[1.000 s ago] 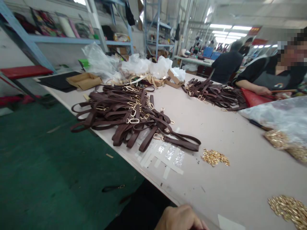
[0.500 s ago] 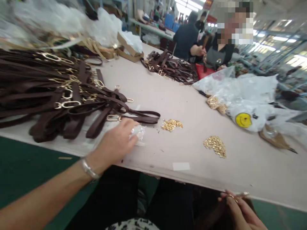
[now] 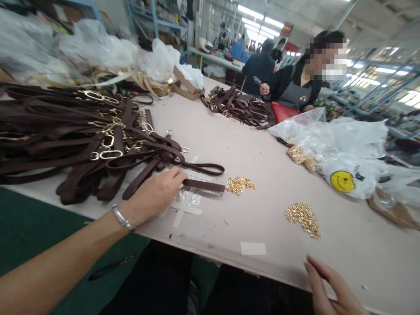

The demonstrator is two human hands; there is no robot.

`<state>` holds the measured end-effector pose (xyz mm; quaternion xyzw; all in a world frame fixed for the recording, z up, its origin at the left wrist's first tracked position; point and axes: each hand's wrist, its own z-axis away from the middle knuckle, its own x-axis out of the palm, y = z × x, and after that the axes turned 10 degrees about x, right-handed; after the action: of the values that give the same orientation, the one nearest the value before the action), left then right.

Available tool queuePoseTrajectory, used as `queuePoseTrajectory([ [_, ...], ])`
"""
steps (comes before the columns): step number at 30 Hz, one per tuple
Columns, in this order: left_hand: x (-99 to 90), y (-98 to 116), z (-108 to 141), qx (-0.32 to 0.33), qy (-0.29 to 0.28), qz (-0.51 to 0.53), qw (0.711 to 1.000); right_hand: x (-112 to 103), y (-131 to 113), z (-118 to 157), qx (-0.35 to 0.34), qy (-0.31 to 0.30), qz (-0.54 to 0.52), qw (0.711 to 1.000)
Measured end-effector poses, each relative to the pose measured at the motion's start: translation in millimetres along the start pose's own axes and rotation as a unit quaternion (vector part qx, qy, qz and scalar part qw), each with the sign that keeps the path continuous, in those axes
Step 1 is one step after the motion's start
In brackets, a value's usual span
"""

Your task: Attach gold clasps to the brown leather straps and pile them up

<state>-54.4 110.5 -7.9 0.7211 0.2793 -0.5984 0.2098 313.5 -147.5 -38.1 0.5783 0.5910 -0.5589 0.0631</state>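
- Strap [image 3: 205, 187], dark brown, lying flat on the tabletop at the left hand's fingertips, free end pointing rightward, toward the right hand's side.
- Left hand [image 3: 160, 188]: fingers curled and drawn together with the thumb, closed on the strap's near end; silver bracelet [image 3: 122, 218] around the wrist.
- Right hand [image 3: 331, 284]: well apart from the left, at the table's near edge, fingers stretched out and loosely parted, holding nothing that shows; lower part cut off by the picture's border.
- Just below the left hand's fingertips, small clear packets [image 3: 195, 200] under strips of tape.
- Left of and beyond the left hand, large heap of brown straps [image 3: 75, 183] with gold-coloured rings and clasps.
- Between the hands, near the strap's free end, small gold pile [image 3: 240, 185]; nearer the right hand, second gold pile [image 3: 303, 218].
- Left of the right hand, white slip [image 3: 253, 248] on the table [image 3: 210, 148].
- Beyond the right hand, plastic bags [image 3: 364, 135], one bearing a yellow smiling face.
- Far past both hands, second strap heap [image 3: 239, 107], next to a red item [image 3: 284, 113] and a co-worker [image 3: 295, 89] with one hand raised.
- Below the left forearm, on green floor, looped strap with ring [image 3: 108, 270].
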Motion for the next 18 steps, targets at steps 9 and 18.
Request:
queuePoseTrajectory([
  [9, 1.8, 23, 54, 0.045, 0.131, 0.243, 0.960, 121, -104, -74, -0.114, -0.130, 0.055, 0.983],
  [18, 10.4, 58, 69, -0.152, 0.210, 0.418, 0.871, 149, -110, -87, -0.168, -0.098, 0.105, 0.975],
])
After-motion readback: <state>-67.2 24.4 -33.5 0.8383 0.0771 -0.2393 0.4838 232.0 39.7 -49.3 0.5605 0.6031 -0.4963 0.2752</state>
